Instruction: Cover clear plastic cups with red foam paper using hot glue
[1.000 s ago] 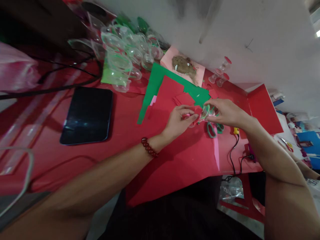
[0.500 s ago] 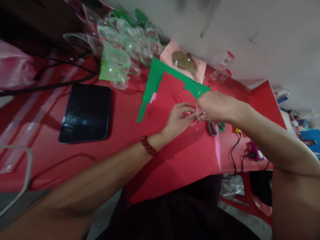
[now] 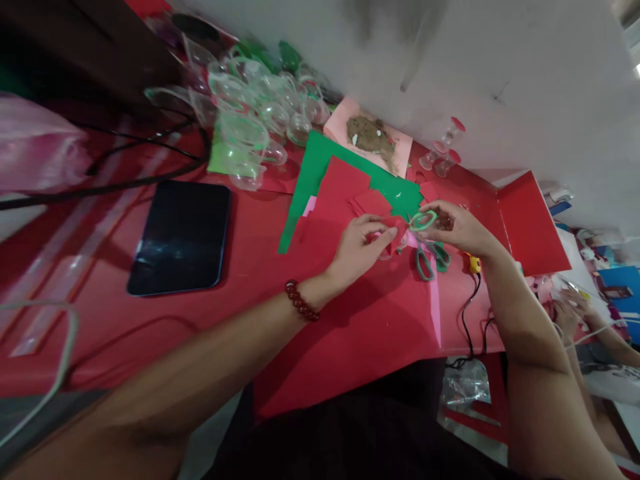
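Over a large red paper sheet point(image 3: 350, 333), my left hand point(image 3: 357, 250) pinches a small piece of red paper point(image 3: 397, 230). Just to its right, my right hand point(image 3: 453, 227) has its fingers around the pale green handles of a small pair of scissors point(image 3: 424, 221). Their short blades point left toward the red paper, partly hidden beside it. A clear and pink plastic thing shows in part beneath my left fingers. Below the right hand lies a second, dark green pair of scissors point(image 3: 425, 261). Small red paper pieces point(image 3: 370, 202) lie behind my left hand.
A green sheet point(image 3: 305, 180) lies behind the red one. Clear plastic cups point(image 3: 245, 133) are heaped at the back left, near a dark tablet point(image 3: 180, 237). A red folder point(image 3: 533, 227) stands at right. Another person's hands point(image 3: 570, 310) show at far right.
My right hand has drawn back right from my left and turned, so the pale green handles show. The red paper in my left hand shows more. Another person's hands have come into view.
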`<state>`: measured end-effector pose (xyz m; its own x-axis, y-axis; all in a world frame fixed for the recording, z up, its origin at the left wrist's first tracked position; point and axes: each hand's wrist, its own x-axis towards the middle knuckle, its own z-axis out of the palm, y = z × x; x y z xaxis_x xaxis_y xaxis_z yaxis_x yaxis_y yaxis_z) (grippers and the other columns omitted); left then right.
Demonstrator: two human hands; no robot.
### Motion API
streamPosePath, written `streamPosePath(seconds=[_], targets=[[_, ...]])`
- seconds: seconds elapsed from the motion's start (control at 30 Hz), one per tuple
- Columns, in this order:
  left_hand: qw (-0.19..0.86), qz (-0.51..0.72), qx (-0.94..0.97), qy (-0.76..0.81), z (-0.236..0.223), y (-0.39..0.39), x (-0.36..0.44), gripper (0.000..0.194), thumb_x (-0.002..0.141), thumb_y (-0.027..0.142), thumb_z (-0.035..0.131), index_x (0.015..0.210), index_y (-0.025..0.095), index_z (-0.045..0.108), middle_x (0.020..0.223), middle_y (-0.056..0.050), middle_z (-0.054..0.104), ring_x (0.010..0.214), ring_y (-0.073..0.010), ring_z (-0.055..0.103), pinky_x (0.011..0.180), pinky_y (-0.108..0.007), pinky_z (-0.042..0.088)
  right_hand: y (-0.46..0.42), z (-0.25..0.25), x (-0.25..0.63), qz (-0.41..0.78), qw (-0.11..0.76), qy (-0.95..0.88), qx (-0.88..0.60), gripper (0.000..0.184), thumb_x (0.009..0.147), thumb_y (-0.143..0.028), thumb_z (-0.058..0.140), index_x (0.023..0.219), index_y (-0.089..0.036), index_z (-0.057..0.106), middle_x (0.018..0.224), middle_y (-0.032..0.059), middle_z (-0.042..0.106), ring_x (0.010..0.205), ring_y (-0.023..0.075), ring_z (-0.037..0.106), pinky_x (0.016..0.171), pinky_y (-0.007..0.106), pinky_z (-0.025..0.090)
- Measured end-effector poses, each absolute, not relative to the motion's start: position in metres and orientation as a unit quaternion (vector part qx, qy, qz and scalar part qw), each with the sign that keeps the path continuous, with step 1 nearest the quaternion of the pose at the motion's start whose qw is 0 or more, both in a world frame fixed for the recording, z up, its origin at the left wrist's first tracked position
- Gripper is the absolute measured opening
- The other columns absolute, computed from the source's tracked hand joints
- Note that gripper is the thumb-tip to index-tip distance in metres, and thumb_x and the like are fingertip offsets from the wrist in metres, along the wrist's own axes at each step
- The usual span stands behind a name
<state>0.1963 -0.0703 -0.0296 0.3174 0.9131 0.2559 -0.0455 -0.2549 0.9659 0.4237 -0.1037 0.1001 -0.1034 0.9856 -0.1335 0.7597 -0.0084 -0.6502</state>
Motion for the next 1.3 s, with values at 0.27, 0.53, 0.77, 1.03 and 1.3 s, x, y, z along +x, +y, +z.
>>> streamPosePath(seconds=[0.27, 0.53, 0.77, 1.03, 1.3], targets=[[0.515, 0.450, 0.643, 0.345, -0.028, -0.073, 0.194, 0.023, 0.096, 0.042, 0.072, 0.084, 0.026, 0.083, 0.105, -0.008, 0.077, 0.120, -0.0298, 0.070, 0.105, -0.048, 0.057, 0.049, 0.034, 0.432, 0.222, 0.365, -0.593, -0.683, 0.060, 0.074, -0.040, 0.087, 0.127, -0.019, 0.070, 0.122, 0.0123, 0.079, 0.116, 0.0284, 0.073, 0.106, 0.048, 0.057], [0.498, 0.432, 0.665, 0.350, -0.024, -0.074, 0.188, 0.008, 0.091, 0.025, 0.076, 0.087, 0.026, 0.083, 0.117, -0.008, 0.078, 0.125, -0.0291, 0.069, 0.113, -0.052, 0.054, 0.104, 0.021, 0.414, 0.124, 0.318, -0.591, -0.731, 0.051, 0.080, -0.020, 0.080, 0.130, -0.018, 0.071, 0.135, 0.0133, 0.076, 0.131, 0.0326, 0.069, 0.116, 0.051, 0.052], [0.473, 0.450, 0.685, 0.325, -0.036, -0.069, 0.189, 0.010, 0.097, 0.026, 0.069, 0.089, 0.027, 0.076, 0.104, -0.005, 0.077, 0.116, -0.0253, 0.069, 0.107, -0.046, 0.057, -0.041, 0.036, 0.425, 0.177, 0.396, -0.619, -0.655, 0.023, 0.098, -0.029, 0.066, 0.118, -0.023, 0.075, 0.112, 0.0080, 0.080, 0.104, 0.0225, 0.075, 0.095, 0.042, 0.061], [0.345, 0.499, 0.726, 0.325, -0.031, -0.066, 0.176, 0.020, 0.101, 0.045, 0.067, 0.099, 0.026, 0.074, 0.124, -0.010, 0.068, 0.123, -0.0281, 0.065, 0.110, -0.049, 0.053, -0.139, 0.010, 0.431, 0.114, 0.495, -0.528, -0.680, 0.016, 0.091, -0.024, 0.063, 0.098, -0.022, 0.077, 0.093, 0.0064, 0.080, 0.088, 0.0220, 0.077, 0.084, 0.039, 0.060], [0.191, 0.468, 0.807, 0.304, -0.022, -0.078, 0.170, 0.026, 0.097, 0.050, 0.072, 0.092, 0.024, 0.067, 0.122, -0.011, 0.069, 0.119, -0.0308, 0.064, 0.112, -0.054, 0.049, -0.147, -0.004, 0.411, 0.120, 0.453, -0.619, -0.630, 0.019, 0.096, -0.034, 0.067, 0.097, -0.022, 0.082, 0.089, 0.0060, 0.081, 0.076, 0.0200, 0.070, 0.076, 0.035, 0.056]])
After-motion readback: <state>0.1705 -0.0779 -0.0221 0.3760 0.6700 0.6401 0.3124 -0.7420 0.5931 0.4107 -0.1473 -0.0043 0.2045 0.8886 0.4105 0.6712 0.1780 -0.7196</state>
